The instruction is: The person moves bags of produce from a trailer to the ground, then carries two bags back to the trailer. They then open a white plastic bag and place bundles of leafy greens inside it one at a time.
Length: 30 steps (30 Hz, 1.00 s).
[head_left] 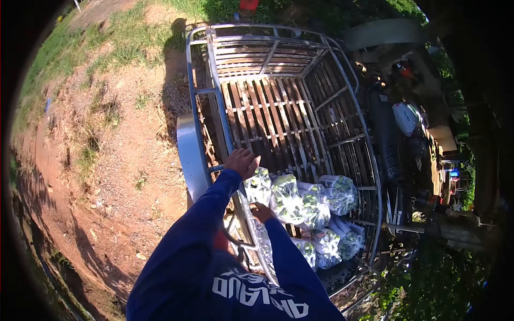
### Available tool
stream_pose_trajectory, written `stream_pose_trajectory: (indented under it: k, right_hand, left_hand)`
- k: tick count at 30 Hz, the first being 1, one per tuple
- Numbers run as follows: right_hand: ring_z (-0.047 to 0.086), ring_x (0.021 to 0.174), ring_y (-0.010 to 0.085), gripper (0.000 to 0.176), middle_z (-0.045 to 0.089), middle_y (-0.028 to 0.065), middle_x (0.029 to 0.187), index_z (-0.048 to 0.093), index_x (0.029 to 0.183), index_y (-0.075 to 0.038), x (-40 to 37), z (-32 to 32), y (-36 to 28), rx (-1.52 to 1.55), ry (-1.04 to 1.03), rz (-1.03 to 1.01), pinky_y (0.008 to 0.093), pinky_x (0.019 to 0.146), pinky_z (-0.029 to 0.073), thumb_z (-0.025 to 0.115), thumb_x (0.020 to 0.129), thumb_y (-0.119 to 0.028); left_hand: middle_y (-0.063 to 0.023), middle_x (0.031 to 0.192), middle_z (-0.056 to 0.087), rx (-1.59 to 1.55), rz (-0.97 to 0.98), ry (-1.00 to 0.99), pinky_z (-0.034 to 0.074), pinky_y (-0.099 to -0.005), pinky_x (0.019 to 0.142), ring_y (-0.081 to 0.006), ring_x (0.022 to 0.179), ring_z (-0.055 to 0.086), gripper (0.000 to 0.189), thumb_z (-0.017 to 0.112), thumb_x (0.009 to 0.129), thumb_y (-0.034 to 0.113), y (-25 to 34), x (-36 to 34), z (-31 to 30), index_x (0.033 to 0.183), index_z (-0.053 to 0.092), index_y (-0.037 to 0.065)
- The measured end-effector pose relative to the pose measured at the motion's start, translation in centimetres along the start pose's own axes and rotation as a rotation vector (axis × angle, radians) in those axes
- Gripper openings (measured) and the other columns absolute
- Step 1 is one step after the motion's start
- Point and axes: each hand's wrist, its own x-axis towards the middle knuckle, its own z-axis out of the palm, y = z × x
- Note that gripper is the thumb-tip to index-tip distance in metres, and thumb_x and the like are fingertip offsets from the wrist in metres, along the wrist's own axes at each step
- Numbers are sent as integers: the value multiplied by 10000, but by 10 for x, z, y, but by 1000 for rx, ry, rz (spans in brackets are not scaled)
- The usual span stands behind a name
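My left hand lies over the top end of a clear plastic bag of green leafy produce, right beside the metal side rail. Its fingers are stretched out and the thumb stands apart. At the lower end of that bag is my right hand, inside the rail, its fingers extended against the plastic and partly hidden. Similar bags crowd next to it on the slatted floor: one bag just to the right, another bag farther right, and several more nearer my body.
The bags stand in a metal-framed trailer with a slatted wooden floor and slatted sides. A fender bulges on its left, above bare reddish ground. To the right are shaded machinery and a white sack.
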Motion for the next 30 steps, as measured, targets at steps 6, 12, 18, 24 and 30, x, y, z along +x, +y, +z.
stream_pose_trajectory:
  k: [6,12,18,24,30]
  right_hand:
    - [520,1021,306,426,556,181,1061,502,1129,-137,-99,41,11,34,253,89,375,892,392,486,810,-419]
    - [536,948,343,497,569,180,976,501,1081,-80,-181,94,-20,-197,721,265,416,809,421,478,798,-488]
    - [560,841,336,315,583,166,883,527,897,-60,-203,116,-9,-363,888,251,427,735,438,548,757,-340]
    - [538,912,370,497,571,202,1007,576,1029,-67,-194,117,6,-357,855,448,427,814,411,335,863,-468]
    - [496,1042,305,570,535,122,1135,460,1228,-188,-174,113,-34,-287,821,899,420,906,342,179,868,-530]
  left_hand:
    - [-34,603,583,-251,-484,-446,400,-338,736,-193,658,563,556,391,778,628,14,10,1,603,576,134]
    - [-25,708,545,-1544,-852,-301,420,-262,596,-114,659,508,236,541,850,257,68,-113,-34,791,531,29]
    - [-125,666,522,-645,505,-805,408,-372,598,-251,635,529,393,470,844,407,26,-304,-123,713,542,43]
    - [-13,565,508,-436,-774,-767,418,-309,429,-130,482,496,390,488,819,438,-170,-355,-219,759,583,64]
    - [-100,847,581,-431,-1559,-426,440,-359,532,-231,630,537,354,420,793,369,-328,-370,-402,915,546,61]
